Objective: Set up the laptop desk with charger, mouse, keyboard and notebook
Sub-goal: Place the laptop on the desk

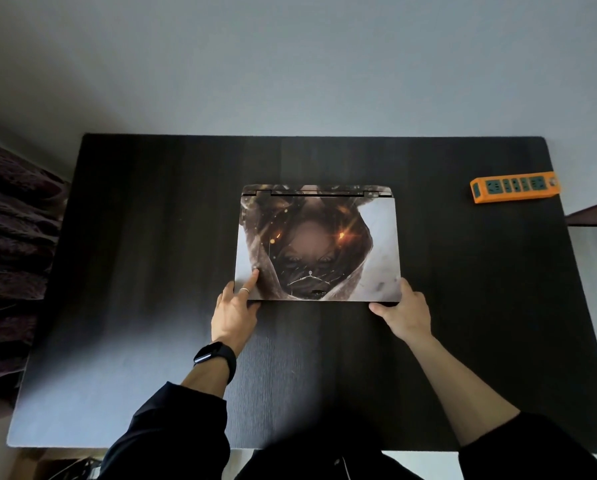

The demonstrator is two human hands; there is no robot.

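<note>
Both hands grip the closed laptop (316, 244) at its near corners, left hand (235, 308), right hand (402, 311). Risk: lifting the lid unevenly could skid it across the desk (151, 237) toward the power strip (514, 187), upper right.

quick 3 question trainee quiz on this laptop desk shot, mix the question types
1. True or false: the laptop lid is closed.
2. The orange power strip lies at which corner of the desk? A near left, B far right, C near right.
3. Which hand wears the smartwatch?

Key: 1 true. 2 B. 3 the left hand; the right hand is bare, and both grip the laptop's near edge.
</note>
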